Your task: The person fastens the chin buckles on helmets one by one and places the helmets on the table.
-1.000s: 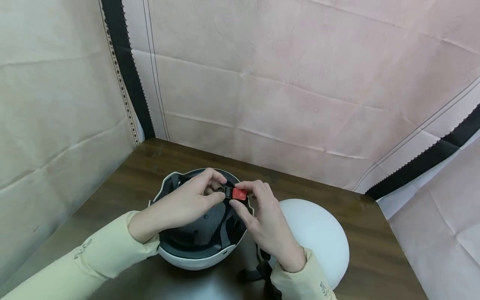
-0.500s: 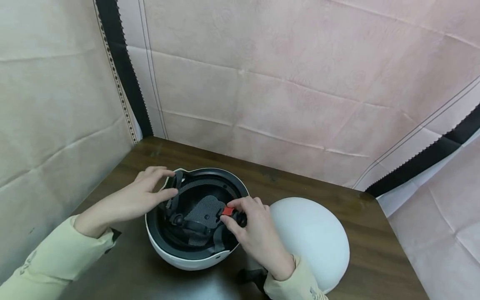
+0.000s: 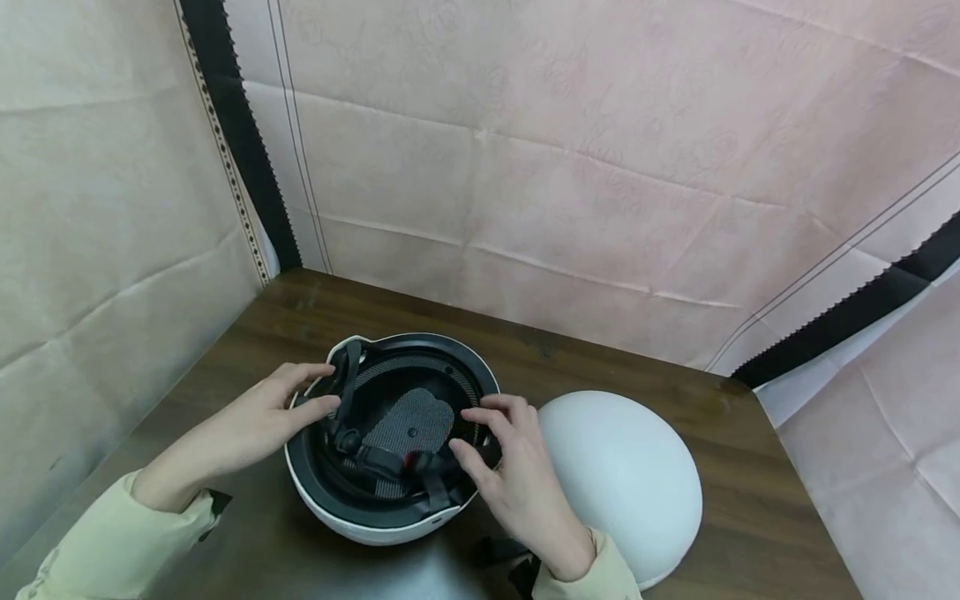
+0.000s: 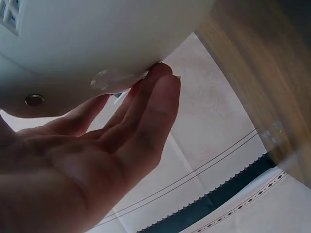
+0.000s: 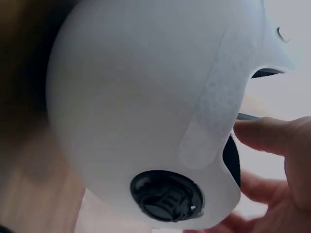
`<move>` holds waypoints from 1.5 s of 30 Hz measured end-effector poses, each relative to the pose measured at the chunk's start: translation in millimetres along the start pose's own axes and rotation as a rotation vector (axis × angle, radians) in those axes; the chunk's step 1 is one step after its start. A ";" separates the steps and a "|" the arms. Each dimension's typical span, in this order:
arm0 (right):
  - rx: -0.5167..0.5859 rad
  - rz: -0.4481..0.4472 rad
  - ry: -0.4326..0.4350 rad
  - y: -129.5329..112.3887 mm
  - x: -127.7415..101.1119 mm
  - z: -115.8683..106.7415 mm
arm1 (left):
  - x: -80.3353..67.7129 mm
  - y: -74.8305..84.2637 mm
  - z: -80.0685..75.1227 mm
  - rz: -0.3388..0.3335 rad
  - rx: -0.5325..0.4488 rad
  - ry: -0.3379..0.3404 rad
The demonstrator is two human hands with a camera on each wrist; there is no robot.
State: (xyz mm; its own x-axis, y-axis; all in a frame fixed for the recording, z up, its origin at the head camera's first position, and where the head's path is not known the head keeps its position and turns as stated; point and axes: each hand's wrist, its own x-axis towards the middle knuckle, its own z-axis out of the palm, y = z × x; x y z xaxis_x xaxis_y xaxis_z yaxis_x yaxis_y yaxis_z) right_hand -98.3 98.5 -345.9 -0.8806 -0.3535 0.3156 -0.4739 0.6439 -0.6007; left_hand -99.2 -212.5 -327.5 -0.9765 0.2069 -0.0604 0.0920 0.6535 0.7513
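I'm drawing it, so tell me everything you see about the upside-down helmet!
The white helmet lies opening-up on the brown table. Its smooth shell looks like hard plastic, with a round black piece outside. Inside are black lining, a grey mesh pad, and black straps with some red. The left grip seems to touch its rim; the right grip hangs over it.

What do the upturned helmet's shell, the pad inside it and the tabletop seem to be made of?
Helmet shell: probably plastic; smooth, white, faintly shiny. Inner pad: likely matte fabric, with fine grey texture. Tabletop: wood or laminate, hard to tell; brown grain, bright reflection.
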 end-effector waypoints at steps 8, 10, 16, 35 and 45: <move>0.117 0.239 -0.030 1.1 -18.0 2.5 | -4.7 -10.4 2.2 -0.017 0.006 0.027; 0.146 0.287 -0.057 2.9 -20.1 4.0 | -4.8 -13.3 2.7 -0.029 -0.001 0.028; 0.332 0.351 -0.181 11.7 -22.1 5.4 | -5.4 -18.2 5.7 -0.043 -0.018 0.011; 0.700 0.403 -0.237 20.2 -17.6 14.0 | -6.3 -23.5 5.6 -0.065 -0.064 0.018; 0.770 0.428 -0.269 21.3 -17.8 15.3 | 0.1 -28.6 3.4 -0.148 -0.086 0.015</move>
State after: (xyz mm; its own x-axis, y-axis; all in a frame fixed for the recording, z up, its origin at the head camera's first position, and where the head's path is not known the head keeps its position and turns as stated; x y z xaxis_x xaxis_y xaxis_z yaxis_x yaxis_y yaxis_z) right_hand -92.6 108.2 -375.6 -0.9020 -0.3969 -0.1699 0.1141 0.1603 -0.9804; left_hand -101.3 -228.6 -351.2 -0.9811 0.1013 -0.1649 -0.0695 0.6110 0.7885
